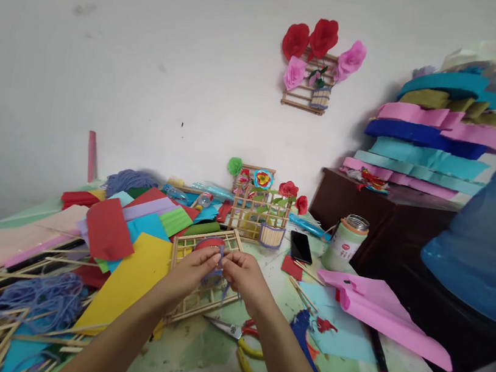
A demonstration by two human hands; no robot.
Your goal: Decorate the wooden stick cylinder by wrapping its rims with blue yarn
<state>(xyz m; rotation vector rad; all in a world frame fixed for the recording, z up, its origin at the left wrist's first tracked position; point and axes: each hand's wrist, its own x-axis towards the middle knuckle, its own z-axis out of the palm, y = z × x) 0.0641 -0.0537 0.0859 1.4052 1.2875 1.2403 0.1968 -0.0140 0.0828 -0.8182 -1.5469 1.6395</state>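
Both my hands are at the near side of a bamboo-stick lattice frame (184,314) lying tilted on the table. My left hand (196,271) has thumb and forefinger pinched on a purple cord (221,255). Close beside it, my right hand (242,276) also pinches the cord, and loose ends dangle beneath the fingers. A red curved piece (210,243) shows just behind the left fingertips; how it is attached is hidden. Scissors (234,330) with red handles lie open on the table below my right hand.
Coloured paper sheets (136,275), purple yarn (42,302) and thin sticks fill the left. Behind stands a lattice with paper flowers (262,179). To the right are a phone (301,247), a jar (344,249), pink paper (379,306) and yellow-handled scissors (247,367).
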